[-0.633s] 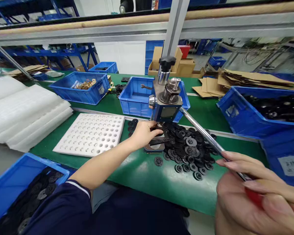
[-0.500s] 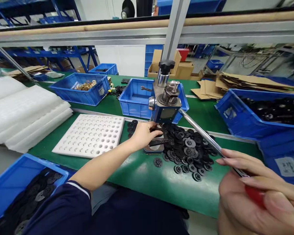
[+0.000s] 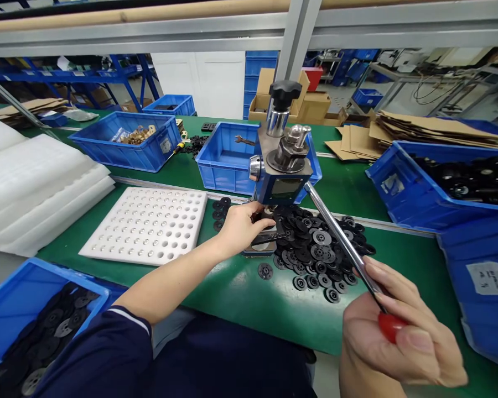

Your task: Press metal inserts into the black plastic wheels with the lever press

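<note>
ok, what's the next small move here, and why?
I'd probably ease the left hand clear before any pull on the lever: it reaches in just below the press head, and the right hand grips the lever's end by the red knob, so a pull might pinch.

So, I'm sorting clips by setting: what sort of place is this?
Likely a factory assembly bench: a lever press stands on the green table, with piled dark discs beside it and blue bins around.
</note>
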